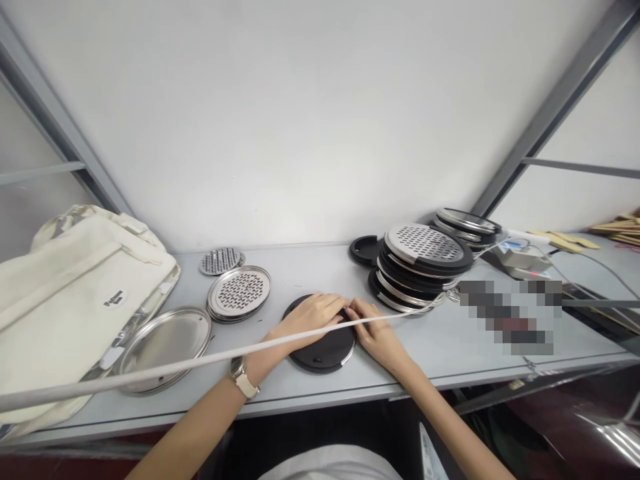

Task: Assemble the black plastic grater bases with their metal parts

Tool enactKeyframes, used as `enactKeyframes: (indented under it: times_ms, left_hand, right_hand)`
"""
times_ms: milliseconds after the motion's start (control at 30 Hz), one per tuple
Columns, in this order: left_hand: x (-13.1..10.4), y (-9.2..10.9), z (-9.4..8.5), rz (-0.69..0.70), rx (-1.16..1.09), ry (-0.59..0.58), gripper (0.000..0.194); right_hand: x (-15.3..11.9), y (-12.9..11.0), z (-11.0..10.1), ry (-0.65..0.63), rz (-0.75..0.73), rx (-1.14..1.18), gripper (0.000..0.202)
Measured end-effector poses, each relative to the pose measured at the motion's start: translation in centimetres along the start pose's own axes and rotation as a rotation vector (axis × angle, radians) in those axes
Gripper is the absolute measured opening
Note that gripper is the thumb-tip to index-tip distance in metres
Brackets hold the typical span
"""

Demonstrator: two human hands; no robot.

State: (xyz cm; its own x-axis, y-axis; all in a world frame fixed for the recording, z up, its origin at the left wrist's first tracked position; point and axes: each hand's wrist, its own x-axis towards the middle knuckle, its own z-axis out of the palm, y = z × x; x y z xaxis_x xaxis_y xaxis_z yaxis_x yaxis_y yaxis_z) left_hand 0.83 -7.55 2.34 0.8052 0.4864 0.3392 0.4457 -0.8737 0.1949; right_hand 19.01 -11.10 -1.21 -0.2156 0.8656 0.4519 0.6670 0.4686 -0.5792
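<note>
A black round plate (324, 350) with a strip of bright metal along its lower right edge lies on the shelf in front of me. My left hand (313, 317) rests across its top, fingers bent over toward the right edge. At that edge my right hand (369, 325) pinches the rim, its fingertips meeting those of the left. Whatever small part may be between the fingertips is hidden. To the right rises a stack of black and metal discs (415, 273), topped by a perforated grater plate (425, 241).
On the left are grater plates (243, 291), plain metal discs (167, 340) and a cream canvas bag (85, 293). A white cord (220, 358) crosses in front of my hands. Behind the stack are a black disc (364, 251) and another pile (467, 223). A grey device (520, 257) stands right.
</note>
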Motion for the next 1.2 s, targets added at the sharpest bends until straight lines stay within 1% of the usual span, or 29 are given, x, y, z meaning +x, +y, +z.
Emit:
enactKeyframes:
  times_ms: [267, 467, 600, 767, 1067, 1200]
  left_hand:
    - [0.02, 0.1, -0.07, -0.029, -0.086, 0.018, 0.019]
    - [0.0, 0.1, 0.01, -0.009, -0.03, 0.017, 0.018]
    - [-0.09, 0.12, 0.1, 0.012, -0.002, 0.037, 0.024]
    - [-0.21, 0.06, 0.28, -0.008, 0.007, 0.058, 0.034]
    - [-0.14, -0.08, 0.48, -0.028, -0.073, 0.062, 0.032]
    - [-0.19, -0.14, 0.53, -0.036, -0.115, 0.068, 0.039]
  right_hand:
    - [-0.11, -0.41, -0.19, -0.022, 0.067, 0.077, 0.021]
    - [-0.1, -0.53, -0.29, -0.034, 0.05, 0.073, 0.022]
    - [-0.1, -0.61, -0.33, -0.052, 0.081, 0.126, 0.022]
    - [-0.07, -0.64, -0.36, -0.079, 0.088, 0.199, 0.023]
    - [0.07, -0.33, -0.33, -0.082, 0.107, 0.283, 0.024]
    - [0.06, -0.14, -0.17, -0.099, 0.141, 0.328, 0.028]
